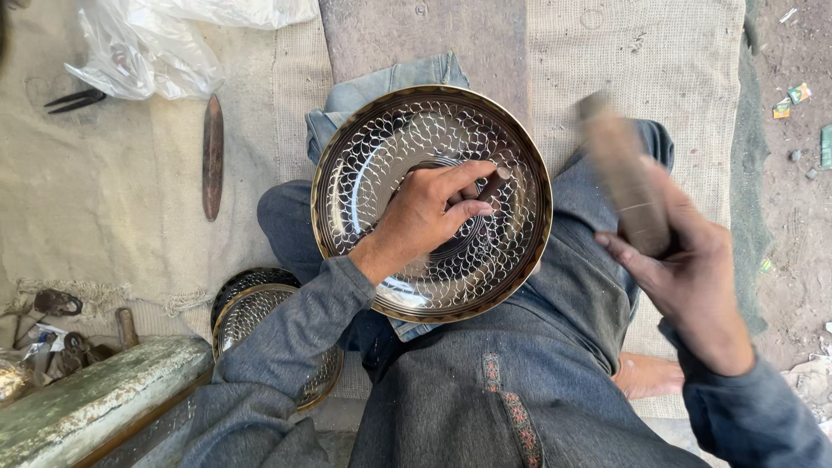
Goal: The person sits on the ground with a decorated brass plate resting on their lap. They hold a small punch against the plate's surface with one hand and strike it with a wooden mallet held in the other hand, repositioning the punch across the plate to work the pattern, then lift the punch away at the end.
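A round metal plate (364,165) with a scale-like engraved pattern rests on my lap. My left hand (425,212) lies inside the plate and grips a small chisel-like punch (496,184), its tip set on the plate's surface near the centre. My right hand (689,264) is raised to the right of the plate and holds a brown wooden mallet (624,173), which is motion-blurred and points up and away from me.
Stacked patterned plates (251,299) lie by my left knee. A wooden stick (212,156), black shears (76,100) and a plastic bag (156,43) lie on the cloth mat to the left. A worn wooden beam (95,394) and small tools (56,303) sit at lower left. My bare foot (646,377) shows at lower right.
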A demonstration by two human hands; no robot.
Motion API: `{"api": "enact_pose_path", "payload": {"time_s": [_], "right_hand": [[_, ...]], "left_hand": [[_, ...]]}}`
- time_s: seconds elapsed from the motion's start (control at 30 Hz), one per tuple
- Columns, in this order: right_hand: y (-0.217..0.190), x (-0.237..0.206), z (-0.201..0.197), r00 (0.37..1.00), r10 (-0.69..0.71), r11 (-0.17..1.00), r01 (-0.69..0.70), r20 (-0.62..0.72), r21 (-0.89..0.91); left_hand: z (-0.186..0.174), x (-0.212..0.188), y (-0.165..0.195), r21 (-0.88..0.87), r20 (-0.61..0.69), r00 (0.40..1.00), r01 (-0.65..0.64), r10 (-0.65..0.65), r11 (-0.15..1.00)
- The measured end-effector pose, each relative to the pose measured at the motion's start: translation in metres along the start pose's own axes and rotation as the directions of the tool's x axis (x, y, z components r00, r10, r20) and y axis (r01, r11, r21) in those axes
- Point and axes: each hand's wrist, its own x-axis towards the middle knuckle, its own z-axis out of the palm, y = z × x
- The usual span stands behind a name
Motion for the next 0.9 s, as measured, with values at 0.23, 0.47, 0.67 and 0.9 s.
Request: {"api": "enact_pose_path", "payload": {"time_s": [0.23, 0.47, 0.67, 0.9], "right_hand": [[0.017, -0.021, 0.002, 0.996, 0.048, 0.969, -0.027, 0.08, -0.244], [0.097, -0.082, 0.014, 0.989, 0.121, 0.991, -0.125, -0.083, -0.053], [0.142, -0.087, 0.046, 0.982, 0.185, 0.981, -0.184, -0.021, 0.064], [0.065, -0.014, 0.021, 0.996, -0.002, 0.963, 0.027, 0.094, -0.267]], "left_hand": [[-0.002, 0.006, 0.008, 0.01, 0.046, 0.996, -0.078, 0.077, 0.997], [-0.018, -0.015, 0.019, -0.159, -0.268, 0.928, 0.223, -0.259, 0.962], [0.015, -0.045, 0.023, -0.21, -0.575, 0.789, 0.114, -0.217, 0.971], [0.046, -0.046, 0.023, -0.107, -0.492, 0.824, 0.265, -0.283, 0.958]]}}
